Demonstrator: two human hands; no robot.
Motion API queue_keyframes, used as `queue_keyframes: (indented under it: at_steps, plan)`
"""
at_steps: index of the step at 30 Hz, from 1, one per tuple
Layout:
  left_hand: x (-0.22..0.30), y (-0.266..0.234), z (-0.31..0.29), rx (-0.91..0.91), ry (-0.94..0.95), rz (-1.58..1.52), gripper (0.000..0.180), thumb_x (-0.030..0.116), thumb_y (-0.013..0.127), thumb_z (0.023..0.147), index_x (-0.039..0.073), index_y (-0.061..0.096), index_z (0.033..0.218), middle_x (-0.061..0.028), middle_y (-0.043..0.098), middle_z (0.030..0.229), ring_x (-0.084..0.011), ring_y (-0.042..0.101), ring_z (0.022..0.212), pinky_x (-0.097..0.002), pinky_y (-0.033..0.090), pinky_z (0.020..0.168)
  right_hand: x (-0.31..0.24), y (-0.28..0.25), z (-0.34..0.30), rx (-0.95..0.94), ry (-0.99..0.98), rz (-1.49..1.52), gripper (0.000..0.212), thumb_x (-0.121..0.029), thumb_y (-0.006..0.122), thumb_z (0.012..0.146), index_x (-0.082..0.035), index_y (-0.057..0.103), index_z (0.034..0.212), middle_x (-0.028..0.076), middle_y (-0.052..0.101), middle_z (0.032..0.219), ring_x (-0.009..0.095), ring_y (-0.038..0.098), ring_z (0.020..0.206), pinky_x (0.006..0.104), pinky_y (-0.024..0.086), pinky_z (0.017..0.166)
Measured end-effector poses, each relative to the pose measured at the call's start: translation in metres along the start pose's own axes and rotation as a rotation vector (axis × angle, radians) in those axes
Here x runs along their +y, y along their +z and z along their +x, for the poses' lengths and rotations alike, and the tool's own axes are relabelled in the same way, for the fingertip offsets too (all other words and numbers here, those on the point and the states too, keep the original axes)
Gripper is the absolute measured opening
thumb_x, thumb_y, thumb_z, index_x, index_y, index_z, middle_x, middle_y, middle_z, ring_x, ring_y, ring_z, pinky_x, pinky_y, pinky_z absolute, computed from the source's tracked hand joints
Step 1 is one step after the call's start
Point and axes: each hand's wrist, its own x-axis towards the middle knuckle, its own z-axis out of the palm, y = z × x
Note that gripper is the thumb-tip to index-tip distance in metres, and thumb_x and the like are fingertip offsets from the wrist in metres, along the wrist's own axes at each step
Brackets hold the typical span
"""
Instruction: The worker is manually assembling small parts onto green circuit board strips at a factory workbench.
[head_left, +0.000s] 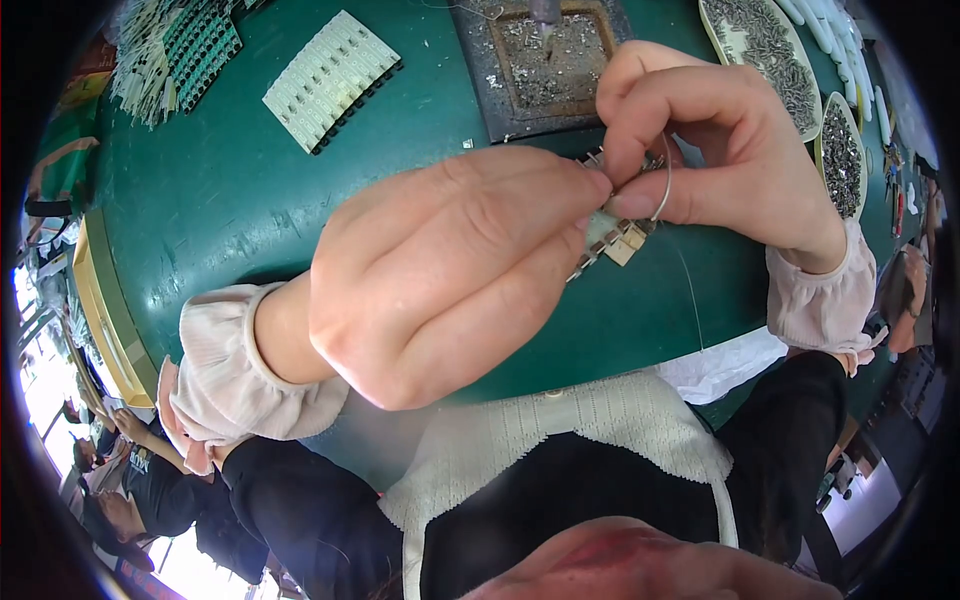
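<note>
In the head view, we are holding our left hand (450, 270) and right hand (735, 140) close together, fingertips almost meeting over a small circuit board (600, 228). The board is lying just under and between the two grips, partly covered by the left fingers; its visible edge is slanting away from our body toward the right. We cannot tell its full long axis. Both hands are sitting about equally near it, the left coming in from its left side, the right from its far right.

Our right thumb and forefinger are drawing close to each other, with a thin pale wire (667, 185) looping past the thumb; we cannot tell what exactly they are pinching. Our left fingertips are bunching together, their contact hidden. A cream block (626, 246) is sitting on the board, nearer our body than the right grip. Beyond both grips, a dark tray (488, 95) is standing.
</note>
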Motion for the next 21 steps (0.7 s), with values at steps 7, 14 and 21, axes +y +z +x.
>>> queue_keyframes:
  at_steps: [7,14,21]
  plan:
    - [-0.001,-0.003,-0.002,0.004,-0.041,-0.034,0.032,-0.012,0.073,0.069,-0.012,0.065,0.101,-0.0278,0.069,0.108,-0.0376,0.072,0.095,-0.0409,0.062,0.078,0.000,-0.011,-0.003,0.211,0.101,0.093,0.027,0.000,0.074,0.087,-0.003,0.060,0.110,0.003,0.062,0.102,0.007,0.058,0.086,0.0207,0.046,0.075]
    - [-0.004,-0.014,0.012,0.050,-0.847,-0.492,0.017,-0.010,0.069,0.087,-0.006,0.068,0.104,-0.0150,0.072,0.104,-0.0222,0.071,0.091,-0.0315,0.058,0.083,0.000,-0.009,-0.006,0.271,-0.031,-0.081,0.024,0.001,0.071,0.089,-0.001,0.060,0.110,0.003,0.062,0.100,0.007,0.057,0.082,0.0197,0.045,0.072]
    - [-0.031,-0.021,-0.002,0.278,-1.227,-1.109,0.011,0.008,0.063,0.100,0.001,0.069,0.105,-0.0065,0.072,0.102,-0.0122,0.070,0.093,-0.0308,0.062,0.087,0.002,-0.006,-0.005,0.353,-0.181,-0.289,0.020,0.003,0.069,0.092,0.001,0.060,0.110,0.004,0.063,0.098,0.006,0.057,0.077,0.0184,0.044,0.068]
